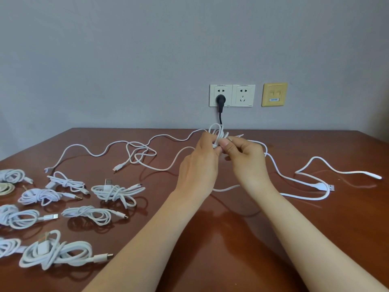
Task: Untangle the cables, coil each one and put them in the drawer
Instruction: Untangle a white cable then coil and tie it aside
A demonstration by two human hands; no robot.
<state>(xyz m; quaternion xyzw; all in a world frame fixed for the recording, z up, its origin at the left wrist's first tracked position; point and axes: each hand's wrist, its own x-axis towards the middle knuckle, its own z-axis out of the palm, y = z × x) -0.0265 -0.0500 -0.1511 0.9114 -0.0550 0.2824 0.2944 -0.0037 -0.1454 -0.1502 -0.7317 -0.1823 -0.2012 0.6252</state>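
Getting there: left hand (200,163) and right hand (245,159) are pinching a half-coiled cable (217,131), bundles (113,192) sitting by the table (315,148) left edge, loose cables (143,152) waiting.

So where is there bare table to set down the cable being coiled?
Bare wood lies on the table between the left forearm and right forearm, and at the front right corner, this side of the white cable. The left is crowded with coiled bundles. Loose cables sprawl behind the held coil.
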